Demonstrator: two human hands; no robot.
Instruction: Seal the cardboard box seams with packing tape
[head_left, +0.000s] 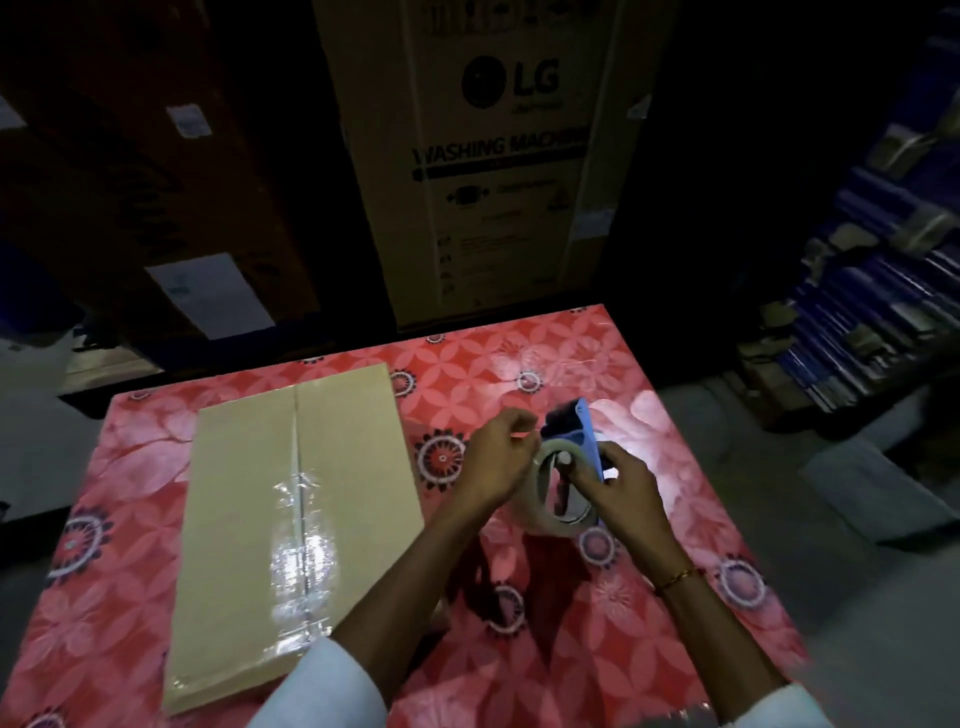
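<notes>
I see bare tablecloth (545, 364) open beyond and right of my hands. The cardboard box (296, 519) fills the table's left side. A tall washing machine carton (483, 156) blocks the far edge; stacked goods (872, 291) crowd the right.

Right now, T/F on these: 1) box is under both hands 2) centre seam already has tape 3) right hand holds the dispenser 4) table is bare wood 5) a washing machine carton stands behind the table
1) False. The cardboard box lies to the left, apart from both hands.
2) True. Shiny tape runs along the seam.
3) True. The right hand grips the tape dispenser; the left hand pinches at the roll.
4) False. The table has a red floral cover.
5) True. The washing machine carton stands behind.
</notes>
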